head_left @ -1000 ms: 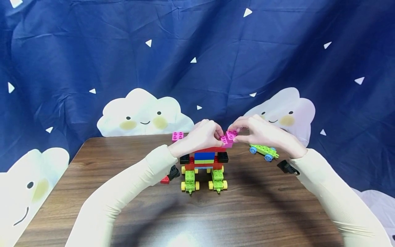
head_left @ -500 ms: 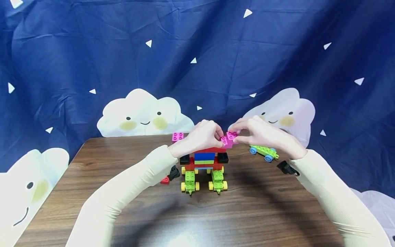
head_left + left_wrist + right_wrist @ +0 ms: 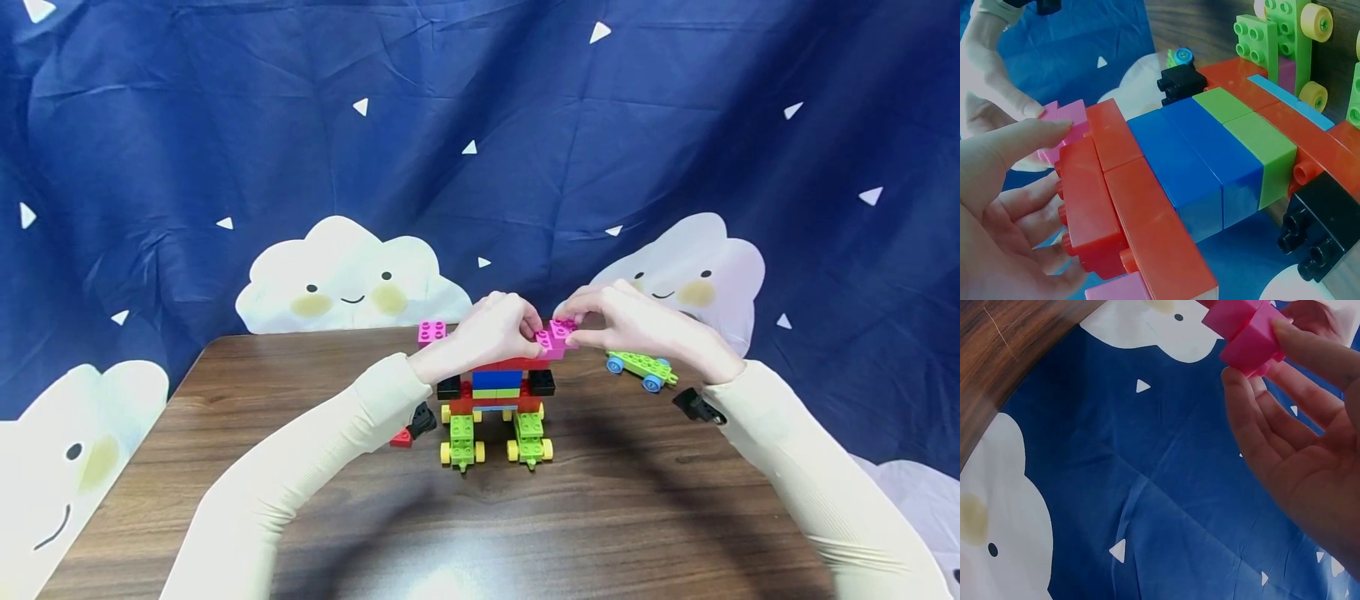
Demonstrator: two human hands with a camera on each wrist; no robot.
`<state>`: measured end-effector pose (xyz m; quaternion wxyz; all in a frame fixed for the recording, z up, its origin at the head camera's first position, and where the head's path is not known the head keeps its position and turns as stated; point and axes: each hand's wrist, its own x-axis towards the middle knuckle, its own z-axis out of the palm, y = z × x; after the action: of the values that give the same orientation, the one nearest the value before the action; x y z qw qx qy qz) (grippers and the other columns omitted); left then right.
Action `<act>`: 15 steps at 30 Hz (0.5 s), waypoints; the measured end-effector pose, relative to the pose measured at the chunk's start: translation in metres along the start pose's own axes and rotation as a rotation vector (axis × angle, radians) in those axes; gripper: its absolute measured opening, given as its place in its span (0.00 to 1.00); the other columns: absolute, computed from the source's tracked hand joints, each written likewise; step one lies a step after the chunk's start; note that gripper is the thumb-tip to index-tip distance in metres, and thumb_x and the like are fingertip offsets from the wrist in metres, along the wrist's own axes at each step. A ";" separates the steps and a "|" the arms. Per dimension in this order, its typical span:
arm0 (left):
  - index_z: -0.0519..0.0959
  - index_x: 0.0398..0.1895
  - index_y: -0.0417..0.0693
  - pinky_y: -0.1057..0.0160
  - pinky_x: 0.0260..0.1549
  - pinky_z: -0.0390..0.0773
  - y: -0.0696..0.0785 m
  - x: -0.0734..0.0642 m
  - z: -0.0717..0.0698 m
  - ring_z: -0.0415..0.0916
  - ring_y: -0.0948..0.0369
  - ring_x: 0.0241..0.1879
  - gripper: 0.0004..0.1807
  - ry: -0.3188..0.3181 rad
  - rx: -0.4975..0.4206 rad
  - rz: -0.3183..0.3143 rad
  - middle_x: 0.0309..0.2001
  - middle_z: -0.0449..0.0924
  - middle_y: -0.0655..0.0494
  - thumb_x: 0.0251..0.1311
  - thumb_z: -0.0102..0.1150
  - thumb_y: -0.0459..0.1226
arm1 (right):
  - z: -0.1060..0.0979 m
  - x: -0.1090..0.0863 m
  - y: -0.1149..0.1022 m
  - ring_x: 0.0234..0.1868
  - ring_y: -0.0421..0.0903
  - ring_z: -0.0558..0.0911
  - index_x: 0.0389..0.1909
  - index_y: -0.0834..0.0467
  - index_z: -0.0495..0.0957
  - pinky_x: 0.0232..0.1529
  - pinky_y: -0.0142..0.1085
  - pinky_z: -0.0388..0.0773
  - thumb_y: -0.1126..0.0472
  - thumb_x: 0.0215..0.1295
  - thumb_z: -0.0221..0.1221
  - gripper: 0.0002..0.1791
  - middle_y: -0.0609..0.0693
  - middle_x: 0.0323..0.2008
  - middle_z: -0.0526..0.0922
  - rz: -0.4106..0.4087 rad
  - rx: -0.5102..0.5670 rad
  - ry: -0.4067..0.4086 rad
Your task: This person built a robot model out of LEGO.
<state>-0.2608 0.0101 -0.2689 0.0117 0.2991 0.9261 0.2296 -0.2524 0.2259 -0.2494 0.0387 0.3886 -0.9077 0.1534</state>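
Note:
A toy-brick figure stands on the table, its two green wheeled bases [image 3: 529, 427] at the bottom. Blue bricks [image 3: 497, 380] form its middle, black bricks [image 3: 542, 383] jut from the sides, and red bricks [image 3: 1147, 219] cross the top. My left hand [image 3: 487, 335] pinches a pink brick [image 3: 1072, 119] at the right end of the red row, thumb on its near face. My right hand [image 3: 633, 318] pinches a second pink brick [image 3: 1254, 340], set a step higher and joined to the first. At the left end sits another pink brick [image 3: 432, 332].
Right of the figure lies a green wheeled base [image 3: 642, 367] with blue wheels. A red brick [image 3: 402, 437], partly covered by the left wrist strap, lies on the left. Behind the wooden table [image 3: 525, 542] hangs a blue cloth [image 3: 480, 167] with clouds.

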 end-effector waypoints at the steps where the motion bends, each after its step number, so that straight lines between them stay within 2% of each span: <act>1: 0.87 0.43 0.47 0.70 0.40 0.81 0.000 0.000 0.000 0.81 0.62 0.38 0.14 0.003 0.005 0.001 0.39 0.89 0.55 0.55 0.71 0.42 | 0.000 0.000 0.000 0.42 0.44 0.85 0.49 0.55 0.85 0.46 0.40 0.84 0.60 0.60 0.68 0.15 0.48 0.44 0.88 -0.002 -0.007 0.003; 15: 0.86 0.47 0.48 0.68 0.43 0.82 0.002 0.000 -0.002 0.82 0.61 0.42 0.18 -0.022 0.049 -0.016 0.43 0.89 0.55 0.56 0.70 0.46 | 0.000 0.001 -0.002 0.42 0.42 0.85 0.48 0.55 0.85 0.45 0.40 0.84 0.60 0.59 0.69 0.15 0.48 0.43 0.88 0.005 -0.037 0.011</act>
<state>-0.2599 0.0103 -0.2661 0.0163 0.2943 0.9336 0.2036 -0.2520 0.2242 -0.2483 0.0505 0.3845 -0.9112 0.1388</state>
